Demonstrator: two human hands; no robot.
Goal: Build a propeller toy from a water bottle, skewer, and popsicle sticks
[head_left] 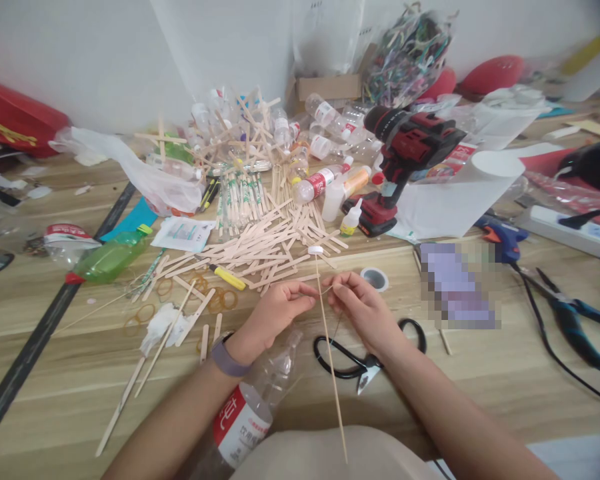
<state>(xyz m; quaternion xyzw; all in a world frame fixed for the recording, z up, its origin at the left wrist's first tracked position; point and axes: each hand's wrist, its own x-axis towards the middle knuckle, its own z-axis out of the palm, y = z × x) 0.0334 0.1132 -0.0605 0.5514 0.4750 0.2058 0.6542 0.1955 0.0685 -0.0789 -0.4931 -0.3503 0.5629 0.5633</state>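
A long thin wooden stick (334,373) with a white cap (315,250) at its far end runs between my hands toward my body. My left hand (286,308) is closed beside the stick, its fingertips near a fine thread; what they pinch is too small to make out. On the other side, my right hand (361,308) pinches the thin thread (329,288), which crosses the stick and hangs below the fingers. Black-handled scissors (347,371) lie under my right wrist. A clear bottle with a red and white label (245,420) lies under my left forearm.
Flat craft sticks (260,247) are heaped ahead, with a yellow-handled cutter (229,277) nearby. A red and black drill (405,160) stands behind a small glue bottle (351,218). Pliers (575,327) and a blue glue gun (503,235) lie right; a green bottle (114,257) lies left.
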